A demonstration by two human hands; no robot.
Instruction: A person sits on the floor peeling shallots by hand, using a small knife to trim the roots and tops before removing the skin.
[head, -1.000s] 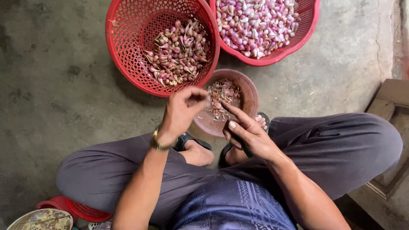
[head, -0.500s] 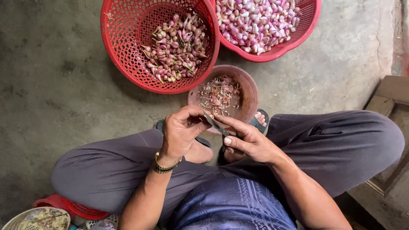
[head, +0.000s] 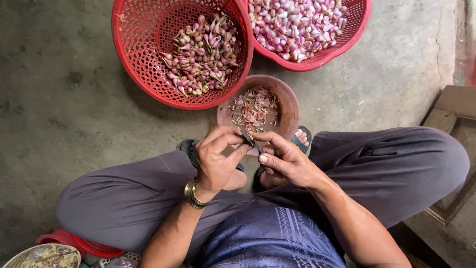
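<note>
My left hand (head: 216, 160), with a gold watch on its wrist, is pinched shut on a small shallot that its fingers mostly hide. My right hand (head: 288, 161) grips a small dark knife (head: 250, 140), and the blade touches the left fingertips. Both hands hover over my crossed legs, just below a brown bowl (head: 292, 106) of shallot peels (head: 255, 109). Beyond it stands a red basket (head: 129, 64) holding unpeeled shallots (head: 201, 54) with stalks. A second red basket (head: 347, 42) at the top right is heaped with clean pink shallots (head: 297, 25).
I sit on a grey concrete floor (head: 59, 119) with sandalled feet beside the bowl. A wooden frame (head: 453, 124) lies at the right edge. At the bottom left are a low red basket (head: 74, 243) and a round woven tray (head: 39, 255).
My left hand drew back from over the bowl toward my lap and met the right hand at the knife. The view shifted slightly downward.
</note>
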